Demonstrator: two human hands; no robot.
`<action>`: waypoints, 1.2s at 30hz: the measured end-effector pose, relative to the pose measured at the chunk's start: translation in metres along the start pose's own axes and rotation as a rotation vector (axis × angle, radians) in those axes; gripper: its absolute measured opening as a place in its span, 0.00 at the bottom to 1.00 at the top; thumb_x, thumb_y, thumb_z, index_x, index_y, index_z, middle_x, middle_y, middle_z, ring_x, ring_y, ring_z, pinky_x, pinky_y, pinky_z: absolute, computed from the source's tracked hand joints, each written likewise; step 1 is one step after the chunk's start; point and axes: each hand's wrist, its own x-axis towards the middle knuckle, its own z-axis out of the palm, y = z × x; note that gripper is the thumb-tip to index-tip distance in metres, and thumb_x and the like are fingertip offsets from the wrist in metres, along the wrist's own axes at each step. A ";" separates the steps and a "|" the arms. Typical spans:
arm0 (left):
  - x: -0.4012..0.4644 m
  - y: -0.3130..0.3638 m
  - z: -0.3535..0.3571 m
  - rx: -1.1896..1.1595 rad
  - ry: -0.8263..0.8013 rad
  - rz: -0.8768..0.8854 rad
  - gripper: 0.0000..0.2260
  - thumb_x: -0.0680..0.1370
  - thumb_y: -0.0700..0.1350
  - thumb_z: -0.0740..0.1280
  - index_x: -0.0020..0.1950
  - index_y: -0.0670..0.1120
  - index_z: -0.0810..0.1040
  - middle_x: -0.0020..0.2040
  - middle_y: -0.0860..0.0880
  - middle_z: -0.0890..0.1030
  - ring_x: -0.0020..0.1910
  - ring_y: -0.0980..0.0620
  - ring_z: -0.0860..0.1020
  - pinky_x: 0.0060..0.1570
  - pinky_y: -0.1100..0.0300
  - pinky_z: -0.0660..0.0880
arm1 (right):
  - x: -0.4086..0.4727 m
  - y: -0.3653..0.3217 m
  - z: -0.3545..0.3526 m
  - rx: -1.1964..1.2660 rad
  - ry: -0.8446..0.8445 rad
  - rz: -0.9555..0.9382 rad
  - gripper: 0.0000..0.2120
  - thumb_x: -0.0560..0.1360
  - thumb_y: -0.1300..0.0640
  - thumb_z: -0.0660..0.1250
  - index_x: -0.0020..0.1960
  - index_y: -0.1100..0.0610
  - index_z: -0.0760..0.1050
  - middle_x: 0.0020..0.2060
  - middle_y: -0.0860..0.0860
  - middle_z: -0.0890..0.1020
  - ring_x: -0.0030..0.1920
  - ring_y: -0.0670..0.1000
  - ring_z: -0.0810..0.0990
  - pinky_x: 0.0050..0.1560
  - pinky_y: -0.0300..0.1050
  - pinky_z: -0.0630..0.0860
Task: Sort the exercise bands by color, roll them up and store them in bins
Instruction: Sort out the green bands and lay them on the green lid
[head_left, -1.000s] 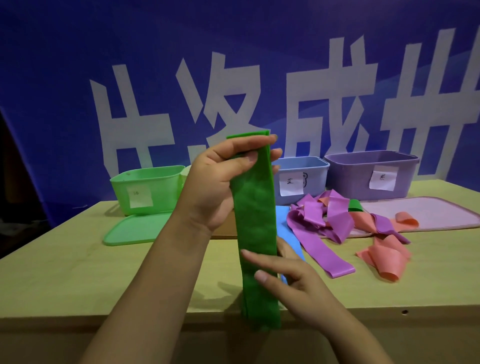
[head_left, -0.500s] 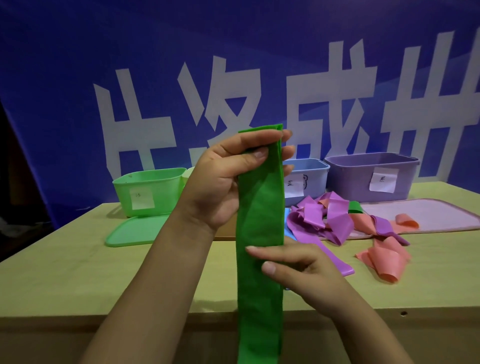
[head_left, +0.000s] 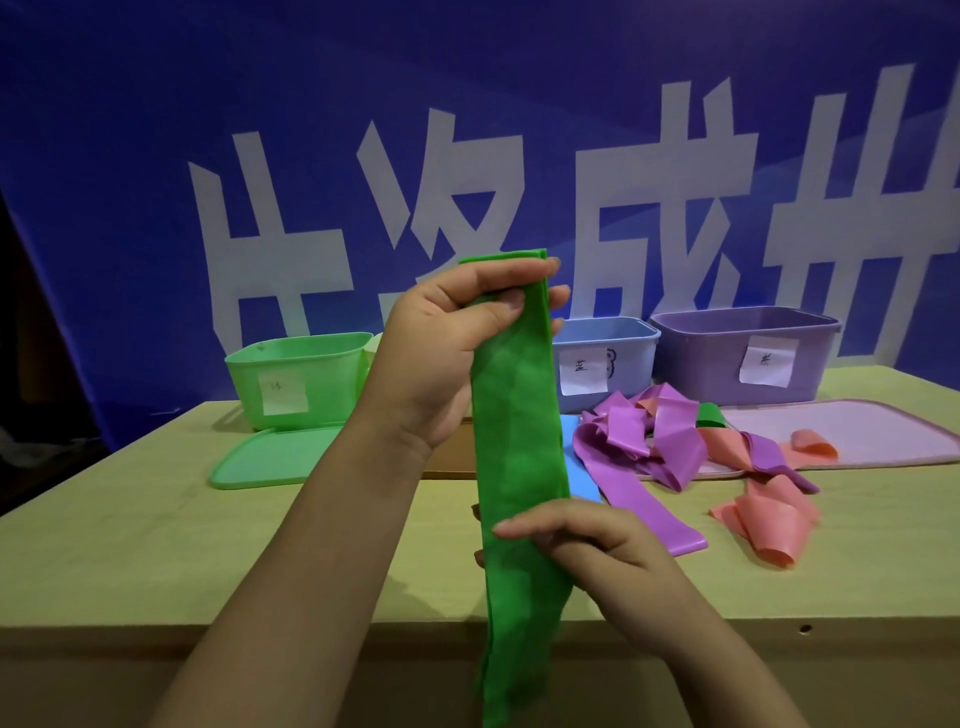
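Note:
A long green band hangs straight down in front of me, its lower end below the table's front edge. My left hand pinches its top end between thumb and fingers. My right hand grips the band lower down, with fingers wrapped round it. On the table behind lie purple bands, pink bands, a blue band and a small piece of green band. Three labelled bins stand at the back: green bin, blue bin, purple bin.
A green lid lies flat in front of the green bin. A pale pink lid lies at the right under some bands. A blue banner with large white characters hangs behind the wooden table.
My right hand has closed round the band and sits slightly higher on it. The band hangs lower past the table edge. My left hand keeps the top end.

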 end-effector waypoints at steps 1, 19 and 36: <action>0.001 -0.001 0.000 0.003 0.008 -0.005 0.13 0.77 0.28 0.58 0.49 0.38 0.80 0.47 0.46 0.85 0.48 0.47 0.83 0.46 0.55 0.80 | 0.001 0.002 0.001 0.033 -0.003 0.006 0.20 0.72 0.63 0.58 0.48 0.44 0.83 0.48 0.59 0.81 0.54 0.60 0.80 0.57 0.56 0.76; 0.011 0.005 -0.010 -0.014 0.099 0.035 0.13 0.78 0.29 0.57 0.49 0.39 0.80 0.43 0.47 0.85 0.46 0.50 0.84 0.47 0.56 0.81 | -0.006 0.027 0.022 -0.188 0.012 -0.004 0.22 0.74 0.64 0.67 0.49 0.35 0.81 0.48 0.49 0.84 0.50 0.43 0.82 0.51 0.34 0.75; 0.008 0.007 -0.014 0.024 0.146 0.030 0.13 0.77 0.27 0.57 0.50 0.37 0.80 0.47 0.44 0.83 0.47 0.48 0.83 0.46 0.56 0.79 | -0.033 0.057 0.029 -0.148 -0.061 0.140 0.12 0.71 0.59 0.72 0.48 0.43 0.82 0.43 0.37 0.84 0.48 0.40 0.81 0.50 0.33 0.74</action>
